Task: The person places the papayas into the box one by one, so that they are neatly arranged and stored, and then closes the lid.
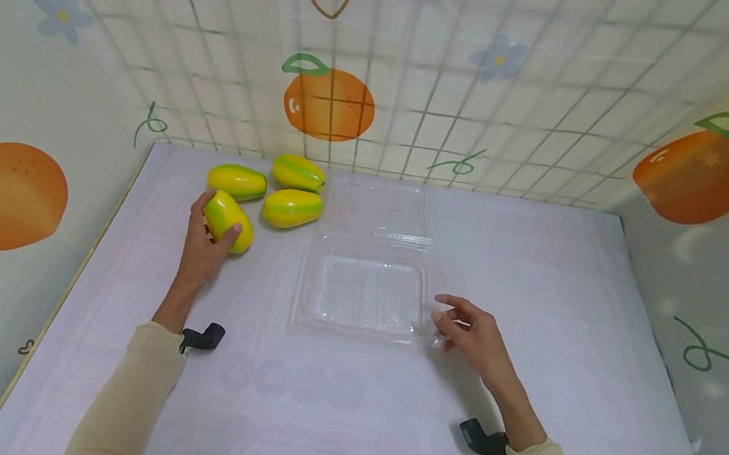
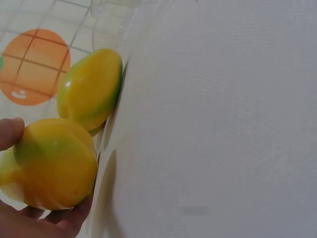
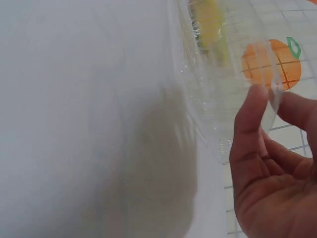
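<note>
My left hand (image 1: 202, 251) grips a yellow-green papaya (image 1: 228, 217), thumb on one side and fingers round the other. In the left wrist view the held papaya (image 2: 57, 163) is close above the table, with another papaya (image 2: 91, 89) just beyond it. Three more lie behind the hand: one papaya (image 1: 237, 182) at the left and two beside it, the nearer papaya (image 1: 293, 209) in front of the farther one (image 1: 299, 173). My right hand (image 1: 469, 335) pinches the right rim of an open clear plastic clamshell box (image 1: 367, 331) between thumb and index finger.
The box's lid (image 1: 380, 207) lies folded back toward the rear wire grid (image 1: 415, 122). A white cloth covers the table (image 1: 318, 415). Printed translucent sheeting (image 1: 11, 101) walls in the sides and back. Each wrist carries a small black camera (image 1: 202, 338).
</note>
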A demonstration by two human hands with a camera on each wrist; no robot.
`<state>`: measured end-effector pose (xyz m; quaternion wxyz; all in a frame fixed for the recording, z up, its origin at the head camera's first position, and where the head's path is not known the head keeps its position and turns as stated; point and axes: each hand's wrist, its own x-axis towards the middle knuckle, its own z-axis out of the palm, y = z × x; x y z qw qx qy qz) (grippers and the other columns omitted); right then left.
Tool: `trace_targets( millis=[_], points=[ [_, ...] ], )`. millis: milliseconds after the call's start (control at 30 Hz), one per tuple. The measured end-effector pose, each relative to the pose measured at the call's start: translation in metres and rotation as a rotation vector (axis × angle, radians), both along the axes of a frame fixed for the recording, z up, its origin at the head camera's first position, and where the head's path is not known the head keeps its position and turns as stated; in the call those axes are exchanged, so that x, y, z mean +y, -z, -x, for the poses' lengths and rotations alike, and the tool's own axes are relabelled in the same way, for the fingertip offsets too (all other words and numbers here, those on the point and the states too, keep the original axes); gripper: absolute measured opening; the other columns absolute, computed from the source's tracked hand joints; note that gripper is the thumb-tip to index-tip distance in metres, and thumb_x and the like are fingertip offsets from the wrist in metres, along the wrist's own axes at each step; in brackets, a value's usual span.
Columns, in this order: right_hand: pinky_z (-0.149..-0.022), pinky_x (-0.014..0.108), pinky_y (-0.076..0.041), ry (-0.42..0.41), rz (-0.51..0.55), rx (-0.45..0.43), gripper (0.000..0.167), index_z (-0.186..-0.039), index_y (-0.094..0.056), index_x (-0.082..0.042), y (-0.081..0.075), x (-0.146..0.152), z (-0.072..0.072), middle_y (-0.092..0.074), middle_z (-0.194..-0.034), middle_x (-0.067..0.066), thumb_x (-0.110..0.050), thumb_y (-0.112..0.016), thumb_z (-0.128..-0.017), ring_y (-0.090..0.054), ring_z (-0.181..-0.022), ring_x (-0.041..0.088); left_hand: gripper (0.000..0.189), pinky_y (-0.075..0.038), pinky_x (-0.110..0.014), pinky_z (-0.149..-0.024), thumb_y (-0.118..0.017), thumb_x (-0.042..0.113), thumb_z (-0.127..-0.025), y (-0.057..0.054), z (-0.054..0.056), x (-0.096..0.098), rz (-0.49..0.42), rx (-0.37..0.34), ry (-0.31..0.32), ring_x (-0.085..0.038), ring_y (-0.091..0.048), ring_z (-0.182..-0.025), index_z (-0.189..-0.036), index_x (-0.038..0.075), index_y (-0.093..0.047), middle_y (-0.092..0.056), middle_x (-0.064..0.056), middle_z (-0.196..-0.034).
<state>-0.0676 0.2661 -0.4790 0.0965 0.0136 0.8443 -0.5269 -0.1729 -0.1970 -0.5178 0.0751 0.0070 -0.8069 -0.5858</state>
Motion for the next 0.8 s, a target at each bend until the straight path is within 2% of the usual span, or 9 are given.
trace_targets(
  millis=[133,200,333,433,633,800],
  points=[
    [-0.06,0.036,-0.059,0.007,0.045,0.008,0.039,-0.135,-0.058,0.004,0.001,0.001,0.0,-0.063,-0.086,0.017,-0.016,-0.062,-0.102,-0.064,-0.066,0.021,0.089,-0.039,-0.051,-0.106,-0.07,0.024,-0.096,-0.004,-0.001,0.002,-0.018,-0.03,0.0,-0.032,-0.046,-0.124,-0.16,0.037,-0.01,-0.04,-0.017,-0.147],
    [-0.059,0.036,-0.06,0.013,0.056,0.002,0.038,-0.134,-0.058,0.005,0.001,0.001,0.0,-0.063,-0.085,0.017,-0.016,-0.062,-0.102,-0.063,-0.065,0.021,0.094,-0.039,-0.05,-0.107,-0.072,0.025,-0.094,-0.006,-0.002,0.003,-0.015,-0.056,-0.006,-0.033,-0.048,-0.124,-0.161,0.034,-0.006,-0.042,-0.019,-0.145],
    [-0.059,0.035,-0.06,0.016,0.064,-0.015,0.037,-0.134,-0.057,0.007,0.001,0.001,0.001,-0.062,-0.085,0.017,-0.014,-0.061,-0.103,-0.063,-0.066,0.02,0.093,-0.037,-0.048,-0.111,-0.075,0.023,-0.091,-0.009,-0.001,0.006,-0.016,-0.066,-0.007,-0.032,-0.046,-0.129,-0.162,0.015,-0.014,-0.041,-0.018,-0.15],
    [-0.059,0.035,-0.06,0.015,0.066,-0.017,0.037,-0.133,-0.057,0.008,0.001,0.001,0.002,-0.062,-0.085,0.017,-0.013,-0.061,-0.103,-0.063,-0.067,0.019,0.089,-0.034,-0.049,-0.114,-0.076,0.021,-0.09,-0.012,-0.001,0.009,-0.016,-0.057,0.005,-0.032,-0.043,-0.134,-0.159,0.007,-0.022,-0.039,-0.016,-0.154],
    [-0.06,0.035,-0.06,0.02,0.075,-0.022,0.037,-0.131,-0.058,0.006,0.005,0.002,0.002,-0.062,-0.085,0.014,-0.016,-0.061,-0.102,-0.064,-0.067,0.018,0.088,-0.035,-0.049,-0.113,-0.078,0.022,-0.089,-0.021,-0.002,0.015,0.001,-0.013,0.064,-0.031,-0.043,-0.134,-0.159,0.01,-0.026,-0.04,-0.014,-0.154],
    [-0.06,0.035,-0.06,0.029,0.075,-0.028,0.037,-0.132,-0.058,0.006,0.004,0.002,0.002,-0.062,-0.085,0.014,-0.016,-0.061,-0.102,-0.063,-0.068,0.017,0.087,-0.034,-0.051,-0.114,-0.076,0.021,-0.091,-0.035,-0.006,0.024,0.036,0.035,0.14,-0.032,-0.043,-0.134,-0.16,0.011,-0.025,-0.038,-0.014,-0.156]
  ],
)
